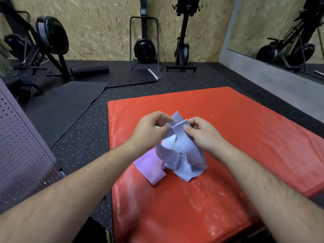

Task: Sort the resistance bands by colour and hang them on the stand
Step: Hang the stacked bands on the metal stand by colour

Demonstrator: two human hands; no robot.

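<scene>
Over the red mat (228, 120) both my hands hold up a tangle of pale blue resistance bands (187, 160). My left hand (150, 130) pinches one blue strip at its top between thumb and fingers. My right hand (201, 134) pinches a neighbouring blue loop, thumb on its front. The lower ends of the blue bands trail down onto the mat. A lilac band (150, 167) lies flat on the mat just left of the blue ones, under my left wrist. White print shows on one blue band.
A grey perforated metal panel (21, 146) stands at the left edge. Black floor mats (66, 102) and a foam roller (89, 70) lie behind. Rowing machines and an exercise bike (45, 41) line the wooden wall. A mirror (280, 32) fills the right wall.
</scene>
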